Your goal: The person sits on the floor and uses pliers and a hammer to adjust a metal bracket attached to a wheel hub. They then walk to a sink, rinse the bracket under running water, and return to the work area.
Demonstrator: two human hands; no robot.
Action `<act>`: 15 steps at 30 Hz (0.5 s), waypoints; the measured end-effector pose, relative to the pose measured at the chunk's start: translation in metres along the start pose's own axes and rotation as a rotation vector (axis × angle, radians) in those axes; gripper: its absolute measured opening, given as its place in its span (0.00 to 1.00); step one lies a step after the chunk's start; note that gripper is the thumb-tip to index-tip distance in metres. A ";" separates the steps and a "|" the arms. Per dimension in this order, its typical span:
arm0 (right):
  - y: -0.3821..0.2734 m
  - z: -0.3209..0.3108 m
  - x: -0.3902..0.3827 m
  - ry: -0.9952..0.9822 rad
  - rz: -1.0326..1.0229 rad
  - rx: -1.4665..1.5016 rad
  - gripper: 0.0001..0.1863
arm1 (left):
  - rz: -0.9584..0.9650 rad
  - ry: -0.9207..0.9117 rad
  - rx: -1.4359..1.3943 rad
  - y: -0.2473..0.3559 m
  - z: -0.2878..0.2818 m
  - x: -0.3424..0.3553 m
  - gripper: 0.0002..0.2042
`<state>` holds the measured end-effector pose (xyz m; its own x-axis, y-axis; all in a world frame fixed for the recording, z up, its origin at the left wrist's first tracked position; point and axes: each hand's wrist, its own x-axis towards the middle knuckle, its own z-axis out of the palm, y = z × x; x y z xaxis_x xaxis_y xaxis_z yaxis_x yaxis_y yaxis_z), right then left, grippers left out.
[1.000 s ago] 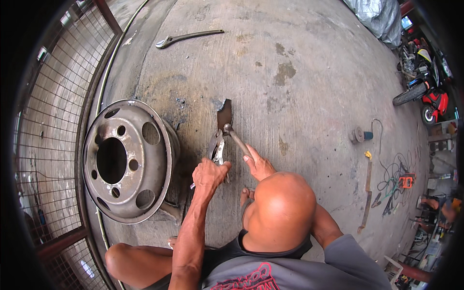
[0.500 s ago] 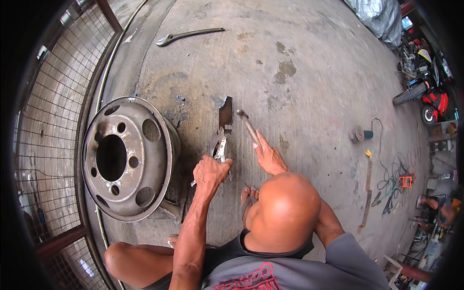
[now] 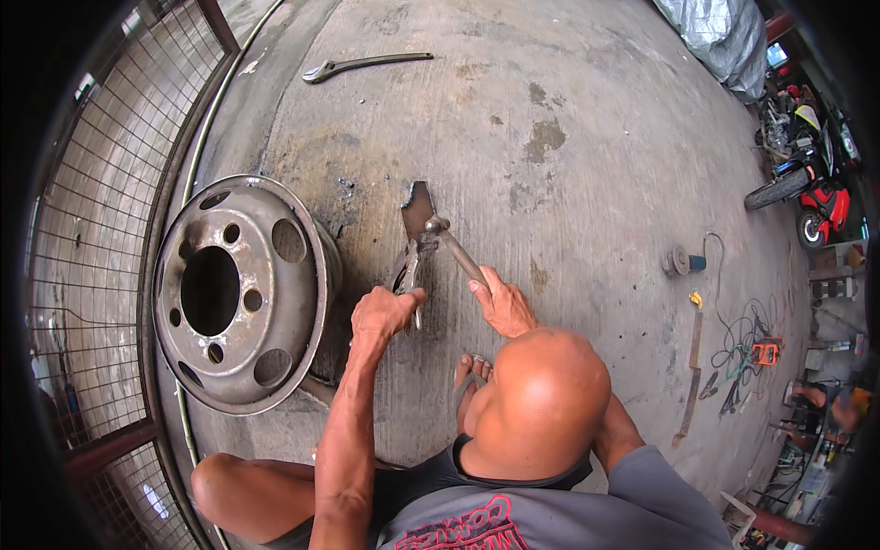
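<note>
My left hand (image 3: 385, 313) is closed on silver locking pliers (image 3: 409, 270), whose jaws grip a dark, jagged-edged metal plate (image 3: 416, 202) low over the concrete. A hammer (image 3: 466, 261) with a rounded head is in my right hand (image 3: 504, 307), its fingers wrapped round the handle. The hammer head is at the plate beside the pliers' jaws; whether it touches cannot be told. My bent knee rises just below the right hand. To the left of my left hand is a large steel wheel (image 3: 257, 344) with round and oval holes.
An adjustable wrench (image 3: 376, 60) lies ahead. A mesh fence (image 3: 101, 192) runs along the left. At right lie an angle grinder (image 3: 683, 261), a flat metal bar (image 3: 698, 330) and cables with an orange box (image 3: 767, 350). Motorbikes (image 3: 825, 206) and a silver cover (image 3: 710, 41) stand beyond.
The hammer lifted off to the right half a second ago and is now back down at the plate. My left hand, pliers and plate have shifted slightly left and up.
</note>
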<state>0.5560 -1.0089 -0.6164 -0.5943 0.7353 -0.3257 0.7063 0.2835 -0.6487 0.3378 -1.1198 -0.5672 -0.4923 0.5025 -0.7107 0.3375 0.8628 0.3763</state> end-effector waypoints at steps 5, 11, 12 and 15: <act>0.000 0.012 -0.014 0.105 -0.182 -0.008 0.17 | 0.047 0.012 0.018 0.002 0.000 0.003 0.36; 0.006 -0.017 0.013 0.079 0.149 0.048 0.19 | -0.002 -0.050 -0.010 -0.003 -0.004 0.005 0.37; -0.006 -0.015 0.005 0.116 0.059 0.106 0.19 | -0.022 -0.069 -0.028 -0.007 -0.005 0.006 0.37; -0.015 -0.001 -0.008 0.114 -0.029 0.001 0.17 | -0.023 -0.108 -0.050 -0.003 -0.008 0.007 0.38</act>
<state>0.5500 -1.0186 -0.6034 -0.5667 0.7922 -0.2265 0.6893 0.3051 -0.6571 0.3271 -1.1183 -0.5691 -0.4092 0.4763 -0.7783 0.2857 0.8769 0.3865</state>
